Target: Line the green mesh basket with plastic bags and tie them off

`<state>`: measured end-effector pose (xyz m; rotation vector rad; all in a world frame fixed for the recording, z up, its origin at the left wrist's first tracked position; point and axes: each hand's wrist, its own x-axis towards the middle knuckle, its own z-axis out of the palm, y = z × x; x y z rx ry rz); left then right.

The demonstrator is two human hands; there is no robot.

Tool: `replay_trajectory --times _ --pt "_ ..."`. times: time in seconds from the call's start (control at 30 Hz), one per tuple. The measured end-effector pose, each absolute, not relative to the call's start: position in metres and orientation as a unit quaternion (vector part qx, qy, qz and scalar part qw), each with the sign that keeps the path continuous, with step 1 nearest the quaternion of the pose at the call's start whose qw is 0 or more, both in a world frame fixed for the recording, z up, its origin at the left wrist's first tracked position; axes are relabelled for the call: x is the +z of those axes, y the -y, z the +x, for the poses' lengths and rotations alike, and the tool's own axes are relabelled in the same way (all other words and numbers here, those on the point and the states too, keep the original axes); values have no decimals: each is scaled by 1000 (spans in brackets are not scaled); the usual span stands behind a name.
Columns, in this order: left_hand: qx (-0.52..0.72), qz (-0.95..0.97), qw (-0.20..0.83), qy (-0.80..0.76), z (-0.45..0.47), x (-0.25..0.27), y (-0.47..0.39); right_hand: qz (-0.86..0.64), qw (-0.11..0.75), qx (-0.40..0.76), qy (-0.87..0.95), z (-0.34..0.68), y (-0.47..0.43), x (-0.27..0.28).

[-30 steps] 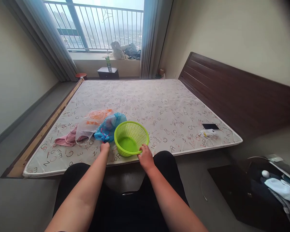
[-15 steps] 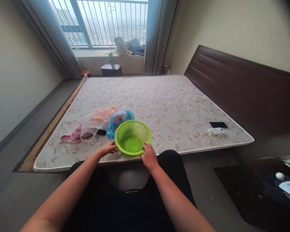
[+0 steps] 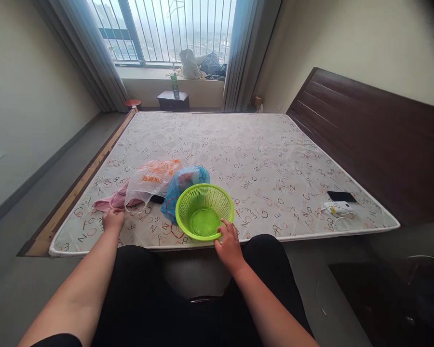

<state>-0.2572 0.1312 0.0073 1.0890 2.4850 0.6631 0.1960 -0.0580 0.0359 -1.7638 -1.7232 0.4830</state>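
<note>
A bright green plastic basket (image 3: 204,222) with slotted sides stands at the mattress's near edge. My right hand (image 3: 231,246) grips its right rim, thumb outside and fingers over the edge. Farther left, my left hand (image 3: 113,221) is closed at the near edge of a pink cloth (image 3: 118,198); its fingertips are partly hidden. A white plastic bag with orange print (image 3: 152,179) covers part of that cloth. Behind and left of the basket sits a blue plastic bag (image 3: 181,185) with something reddish and white inside. A dark object (image 3: 156,199) shows between the two bags.
All this lies on a letter-patterned mattress (image 3: 260,159). At its right are a black phone (image 3: 341,196) and a white device with a cable (image 3: 339,208). A dark headboard (image 3: 369,125) rises on the right. A small nightstand (image 3: 173,100) with a green bottle stands by the window.
My left hand has left the basket's left side and moved left to the pink cloth. The right hand stays on the rim. The view has shifted slightly.
</note>
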Motion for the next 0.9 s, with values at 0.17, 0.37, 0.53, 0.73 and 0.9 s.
replay_trajectory --times 0.17,0.37,0.53,0.73,0.9 --pt "145 436 210 -863 -259 -17 -141 -666 318 178 651 194 58 34" --pt "103 483 247 -834 -245 -35 -155 -664 314 176 656 195 60 31" --pt "80 474 236 -844 -242 -39 -158 -662 317 167 658 196 63 30" --pt "66 488 206 -846 -244 -36 -166 -660 333 167 652 196 63 29" --pt "80 493 161 -851 -246 -37 -169 -661 334 171 650 195 59 31"
